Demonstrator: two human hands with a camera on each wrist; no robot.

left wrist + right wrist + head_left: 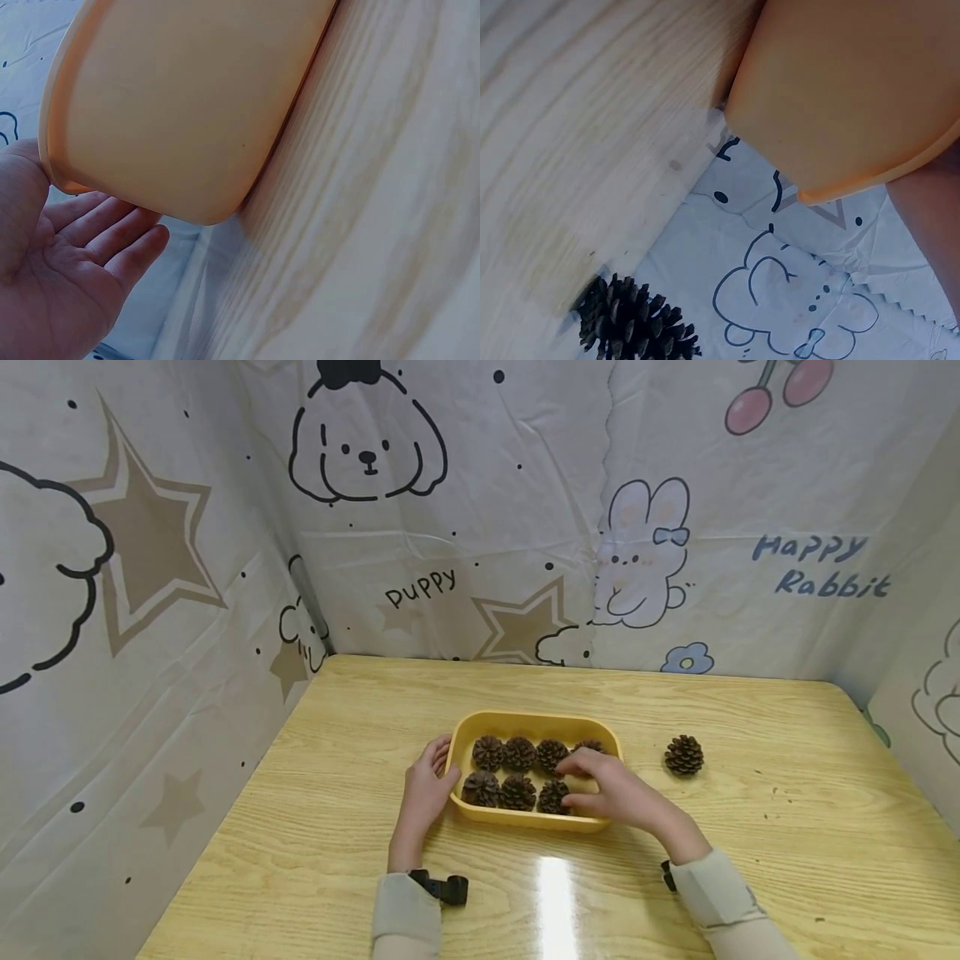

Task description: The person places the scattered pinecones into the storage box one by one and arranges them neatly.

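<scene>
A yellow plastic box (536, 817) stands on the table with several brown pine cones (519, 753) inside it, in two rows. My left hand (427, 787) holds the box's left end, thumb over the rim and fingers along the outside wall. In the left wrist view, that hand (71, 270) has its fingers against the box wall (180, 112). Over the box's right side reaches my right hand (611, 785), thumb and fingers spread apart beside the front-row pine cone (553, 797). Bare box floor shows between them. The right wrist view hides its fingertips behind the box wall (847, 82).
One loose pine cone (684, 755) lies on the wooden table (787, 827) to the right of the box. A printed cloth (465, 527) hangs behind the table's far edge and along its sides.
</scene>
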